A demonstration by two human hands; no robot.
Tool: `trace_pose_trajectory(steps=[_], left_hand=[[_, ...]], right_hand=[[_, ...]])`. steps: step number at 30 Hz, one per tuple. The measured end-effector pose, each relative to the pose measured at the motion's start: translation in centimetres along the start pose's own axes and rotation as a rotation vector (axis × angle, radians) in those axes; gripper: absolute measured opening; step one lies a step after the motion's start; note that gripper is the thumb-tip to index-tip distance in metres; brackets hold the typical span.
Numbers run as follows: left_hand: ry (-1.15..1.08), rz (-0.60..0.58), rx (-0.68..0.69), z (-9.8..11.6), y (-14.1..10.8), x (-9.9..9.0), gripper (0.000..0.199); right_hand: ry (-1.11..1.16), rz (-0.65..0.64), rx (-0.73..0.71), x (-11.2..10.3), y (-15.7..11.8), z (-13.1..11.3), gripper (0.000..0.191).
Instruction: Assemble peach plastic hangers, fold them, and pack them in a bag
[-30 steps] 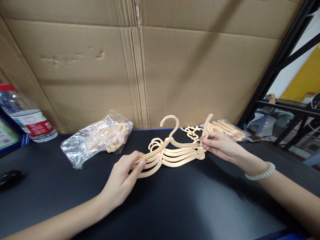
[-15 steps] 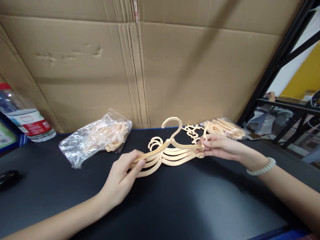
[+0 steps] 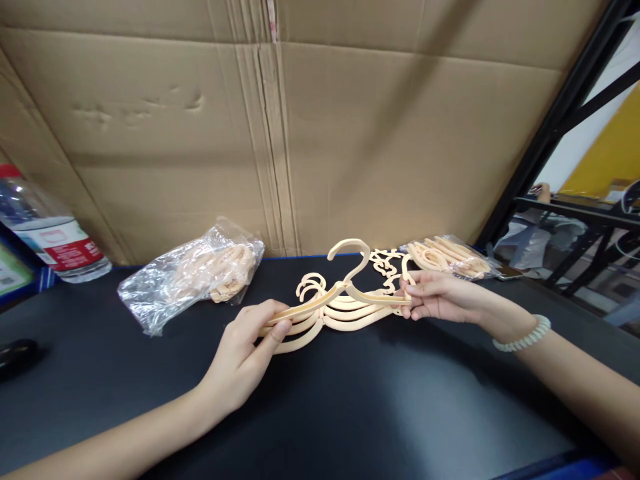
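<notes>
A beige plastic hanger (image 3: 350,275) is held raised, its hook pointing up. My left hand (image 3: 250,347) pinches its left arm between thumb and fingers. At the other end, my right hand (image 3: 440,297) grips the right arm's tip, where a small curved beige piece stands up. Just below lie more beige hangers (image 3: 357,319), nested on the black table with their hooks toward the back left; my left hand covers their left ends. Behind my right hand is a chain of small beige hook pieces (image 3: 385,261).
A clear plastic bag with beige parts (image 3: 200,267) lies at the back left, another bag (image 3: 450,257) at the back right. A bottle (image 3: 65,243) and a black object (image 3: 17,353) are at the left. Cardboard (image 3: 350,133) rises behind the black table (image 3: 350,413).
The held hanger's hook and right arm have shifted slightly right and down. My right hand's fingers have moved a little with it. My left hand has stayed in place.
</notes>
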State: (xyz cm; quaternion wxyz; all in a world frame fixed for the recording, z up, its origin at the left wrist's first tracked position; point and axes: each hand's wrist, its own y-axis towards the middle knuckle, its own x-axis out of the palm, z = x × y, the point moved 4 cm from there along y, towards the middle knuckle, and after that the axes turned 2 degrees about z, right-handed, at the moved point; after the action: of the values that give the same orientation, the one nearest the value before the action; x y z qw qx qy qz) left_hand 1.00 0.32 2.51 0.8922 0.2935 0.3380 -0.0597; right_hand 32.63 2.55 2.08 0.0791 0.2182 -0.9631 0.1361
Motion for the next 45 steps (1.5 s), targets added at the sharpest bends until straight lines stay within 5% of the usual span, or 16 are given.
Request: trace_pose_trajectory(steps=[9,38,42,45], left_hand=[[0.038,0.013,0.000,0.4,0.2,-0.2,0.027],[0.374,0.015,0.192,0.8,0.0,0.3,0.017],[0.382,-0.001,0.172,0.9,0.0,0.3,0.015],[0.384,-0.005,0.192,1.0,-0.1,0.4,0.011]], right_hand=[[-0.002,0.002,0.002,-0.3,0.3,0.2,0.027],[-0.163,0.225,-0.372,0.9,0.5,-0.3,0.025],[-0.146,0.362,-0.432,-0.2,0.6,-0.7,0.027],[-0.096,0.670,-0.464,-2.5,0.3,-0.6,0.028]])
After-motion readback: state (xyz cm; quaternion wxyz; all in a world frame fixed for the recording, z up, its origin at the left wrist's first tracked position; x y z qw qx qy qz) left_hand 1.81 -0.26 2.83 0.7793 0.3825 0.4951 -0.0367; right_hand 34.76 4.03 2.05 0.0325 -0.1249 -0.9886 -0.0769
